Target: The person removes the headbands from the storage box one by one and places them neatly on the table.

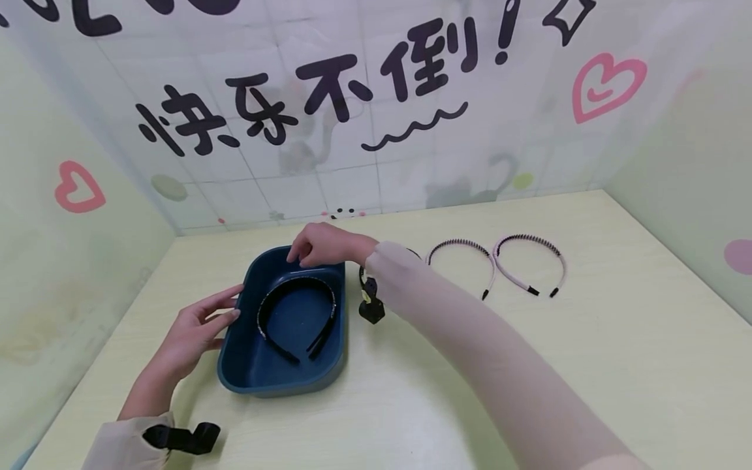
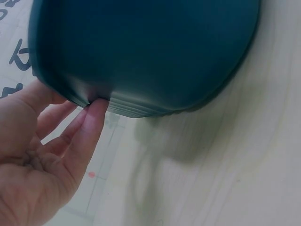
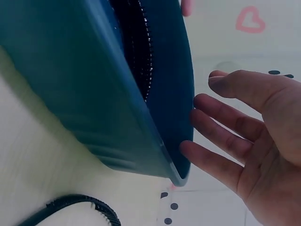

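A dark blue plastic bin (image 1: 296, 323) stands on the table, with a black studded headband (image 1: 264, 308) lying inside; a doubled right end hints at a second, but I cannot tell. My left hand (image 1: 189, 336) holds the bin's left rim, thumb and fingers pinching the wall in the left wrist view. Over the bin's far end is my right hand (image 1: 329, 245), holding nothing. In the right wrist view its fingers are loosely spread by the rim. Right of the bin, a black headband (image 3: 80, 200) is mostly hidden by my right forearm in the head view.
Two light pink headbands with dark toothed inner edges lie farther right: one nearer (image 1: 460, 242), one beyond it (image 1: 531, 237). A printed curtain (image 1: 329, 176) hangs behind the table (image 1: 587, 365) and along its sides. Black camera mounts sit on both wrists.
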`<move>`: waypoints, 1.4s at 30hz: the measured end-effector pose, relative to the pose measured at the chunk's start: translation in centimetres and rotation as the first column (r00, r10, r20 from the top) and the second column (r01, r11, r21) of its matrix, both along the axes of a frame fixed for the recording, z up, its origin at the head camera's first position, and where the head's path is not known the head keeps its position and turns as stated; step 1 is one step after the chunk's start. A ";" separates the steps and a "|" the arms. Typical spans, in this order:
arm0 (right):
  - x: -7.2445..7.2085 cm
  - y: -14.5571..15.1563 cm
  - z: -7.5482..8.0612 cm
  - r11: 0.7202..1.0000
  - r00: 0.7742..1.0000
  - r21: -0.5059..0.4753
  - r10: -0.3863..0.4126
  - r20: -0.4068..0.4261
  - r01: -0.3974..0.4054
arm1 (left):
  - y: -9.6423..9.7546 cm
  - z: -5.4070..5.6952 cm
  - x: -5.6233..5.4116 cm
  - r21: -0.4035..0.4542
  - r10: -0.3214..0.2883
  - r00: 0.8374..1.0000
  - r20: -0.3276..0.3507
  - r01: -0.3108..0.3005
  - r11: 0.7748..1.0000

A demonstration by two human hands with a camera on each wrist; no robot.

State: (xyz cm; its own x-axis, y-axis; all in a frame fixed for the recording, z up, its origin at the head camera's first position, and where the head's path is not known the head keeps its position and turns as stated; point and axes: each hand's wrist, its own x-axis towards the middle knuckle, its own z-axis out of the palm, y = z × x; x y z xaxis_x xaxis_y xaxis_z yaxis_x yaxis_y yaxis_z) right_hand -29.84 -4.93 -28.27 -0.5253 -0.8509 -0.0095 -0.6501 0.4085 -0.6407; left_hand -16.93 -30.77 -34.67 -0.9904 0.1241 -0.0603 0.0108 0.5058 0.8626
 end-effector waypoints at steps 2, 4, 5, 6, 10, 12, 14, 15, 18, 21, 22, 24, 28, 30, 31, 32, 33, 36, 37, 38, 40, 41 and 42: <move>-0.1 -0.3 -0.1 1.000 1.000 0.007 0.003 0.018 -0.003 | 0.0 0.1 0.0 -0.005 0.000 1.000 0.001 0.000 1.000; -0.1 -0.5 -0.1 1.000 0.999 0.021 0.002 0.033 -0.003 | 0.0 0.1 0.0 -0.007 -0.001 1.000 0.003 0.001 1.000; -0.1 -0.7 -0.2 1.000 0.999 0.027 0.003 0.035 -0.004 | 0.0 0.1 0.0 -0.008 0.000 1.000 0.004 0.000 1.000; -0.2 -0.8 -0.3 0.999 0.999 0.033 0.000 0.036 -0.002 | 0.0 0.0 -0.1 -0.009 0.000 1.000 0.005 0.000 1.000; -0.3 -1.2 -0.5 0.998 0.999 0.066 -0.020 0.050 0.016 | -0.1 -0.1 -0.1 -0.008 0.002 1.000 0.010 -0.002 1.000; -0.4 -1.4 -0.8 0.996 0.997 0.082 -0.030 0.067 0.024 | -0.2 -0.1 -0.1 -0.006 0.003 1.000 0.009 -0.003 1.000; -0.5 -1.6 -1.1 0.995 0.996 0.091 -0.037 0.087 0.029 | -0.3 -0.1 0.0 -0.006 0.004 1.000 0.007 -0.004 1.000; -0.6 -1.7 -1.3 0.995 0.995 0.093 -0.041 0.093 0.032 | -0.3 -0.1 0.0 -0.007 0.004 1.000 0.005 -0.004 1.000; -0.6 -1.8 -1.5 0.992 0.991 0.116 -0.069 0.112 0.056 | -0.4 -0.1 0.0 -0.011 0.003 1.000 0.003 -0.003 1.000; -0.6 -1.9 -1.6 0.985 0.987 0.150 -0.106 0.122 0.088 | -0.3 -0.1 -0.1 -0.020 0.003 1.000 0.001 -0.003 1.000; -0.5 -2.0 -1.6 0.983 0.985 0.160 -0.115 0.126 0.094 | -0.3 -0.1 -0.1 -0.020 0.003 1.000 0.002 -0.003 1.000; -0.5 -2.2 -1.6 0.980 0.984 0.171 -0.123 0.130 0.100 | -0.2 -0.1 -0.1 -0.018 0.002 1.000 0.003 -0.002 1.000; -0.4 -2.8 -1.7 0.981 0.981 0.170 -0.121 0.151 0.095 | -0.1 -0.2 -0.2 -0.006 0.000 1.000 0.005 0.000 1.000; -0.4 -3.0 -1.8 0.980 0.979 0.172 -0.125 0.162 0.097 | -0.1 -0.2 -0.2 -0.002 -0.001 1.000 0.005 0.001 1.000; -0.4 -3.2 -1.8 0.980 0.978 0.174 -0.125 0.165 0.096 | -0.1 -0.2 -0.2 -0.001 0.000 1.000 0.005 0.000 1.000; -0.4 -3.3 -1.9 0.979 0.978 0.177 -0.127 0.167 0.097 | -0.1 -0.2 -0.1 -0.001 0.000 1.000 0.006 0.000 1.000; -0.4 -3.4 -1.9 0.978 0.977 0.182 -0.131 0.167 0.100 | -0.1 -0.2 -0.1 -0.001 0.000 1.000 0.007 0.000 1.000; -0.3 -3.5 -1.8 0.974 0.979 0.202 -0.138 0.151 0.106 | -0.1 -0.1 -0.1 -0.001 0.000 1.000 0.009 0.000 1.000; -0.3 -3.6 -1.8 0.972 0.980 0.207 -0.138 0.145 0.107 | -0.1 -0.1 0.0 0.001 0.000 1.000 0.009 0.000 1.000; -0.4 -3.6 -1.8 0.971 0.980 0.213 -0.142 0.141 0.110 | -0.1 -0.1 0.0 0.003 -0.001 1.000 0.008 0.001 1.000; -0.4 -3.6 -1.8 0.967 0.978 0.225 -0.153 0.143 0.119 | -0.1 0.0 -0.1 0.007 -0.002 1.000 0.007 0.002 1.000; -0.5 -3.6 -1.8 0.966 0.976 0.229 -0.159 0.148 0.122 | 0.0 0.0 -0.1 0.008 -0.003 1.000 0.007 0.002 1.000; -0.5 -3.6 -1.9 0.964 0.975 0.233 -0.165 0.152 0.127 | 0.0 0.0 -0.1 0.011 -0.003 1.000 0.007 0.003 1.000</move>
State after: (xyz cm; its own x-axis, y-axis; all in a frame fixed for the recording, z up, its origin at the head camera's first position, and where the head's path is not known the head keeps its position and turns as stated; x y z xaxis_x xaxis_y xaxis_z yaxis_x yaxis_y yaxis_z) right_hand -30.35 -8.53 -30.14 -0.6179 -0.7320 -0.2869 -0.4632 0.6338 -0.6194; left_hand -17.01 -30.80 -34.69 -0.9896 0.1277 -0.0658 0.0063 0.4961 0.8682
